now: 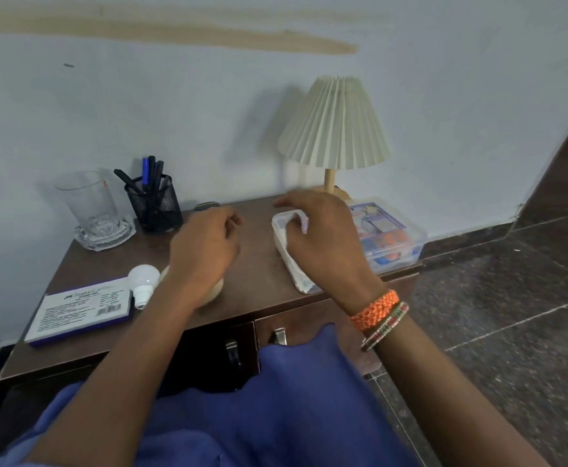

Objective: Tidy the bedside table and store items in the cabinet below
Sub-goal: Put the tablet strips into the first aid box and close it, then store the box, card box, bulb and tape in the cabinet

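Brown wood is the stage: the bedside table (pixel 114 261) stands against a pale wall. The right hand (pixel 319 241) hovers over a small white container (pixel 287 246), fingers spread and loosely curved; whether they actually touch it is hard to tell, and nothing is clasped. The left hand (pixel 205 247) floats above the middle of the tabletop, fingers loosely curled, holding nothing I can see, with a cream rounded object (pixel 216 291) half hidden under its wrist. At the near left lies a white and purple box (pixel 80 308), with a white light bulb (pixel 142 281) just beside it. At the far left stand a clear glass (pixel 90 207) and a black mesh pen holder (pixel 154 203). On the right sit a pleated lamp (pixel 335 124) and a clear plastic box (pixel 387 235). Below, the cabinet (pixel 306 320) shows two metal handles.
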Tool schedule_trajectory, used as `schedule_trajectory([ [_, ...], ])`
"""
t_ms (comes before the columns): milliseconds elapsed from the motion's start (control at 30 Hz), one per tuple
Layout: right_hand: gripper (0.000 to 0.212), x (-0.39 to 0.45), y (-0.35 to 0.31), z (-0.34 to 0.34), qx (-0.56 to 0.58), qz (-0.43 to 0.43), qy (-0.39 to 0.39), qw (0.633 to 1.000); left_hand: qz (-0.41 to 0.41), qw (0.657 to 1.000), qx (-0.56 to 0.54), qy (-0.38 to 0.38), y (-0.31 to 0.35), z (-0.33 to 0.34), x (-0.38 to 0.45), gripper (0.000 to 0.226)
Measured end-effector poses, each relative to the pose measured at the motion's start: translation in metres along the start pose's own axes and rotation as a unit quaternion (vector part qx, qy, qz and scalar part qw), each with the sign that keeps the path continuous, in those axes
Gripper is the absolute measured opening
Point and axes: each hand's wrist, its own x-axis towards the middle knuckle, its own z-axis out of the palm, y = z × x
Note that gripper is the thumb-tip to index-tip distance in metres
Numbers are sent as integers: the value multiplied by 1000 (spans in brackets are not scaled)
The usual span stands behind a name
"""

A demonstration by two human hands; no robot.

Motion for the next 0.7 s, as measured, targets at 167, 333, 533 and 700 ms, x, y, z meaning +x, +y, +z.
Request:
schedule_trajectory([
  [167,26,41,-72,11,81,-28,-47,995,-65,997,12,42,-39,-32,2,21],
  [333,23,88,-94,60,34,-18,-154,987,-121,992,30,8,-76,-48,-5,26],
  [533,25,81,-69,120,-14,43,-275,960,-167,984,44,-33,-103,-54,-12,25],
  [700,25,68,-39,154,-127,60,-451,881,-166,983,61,-55,-103,-50,-13,27],
])
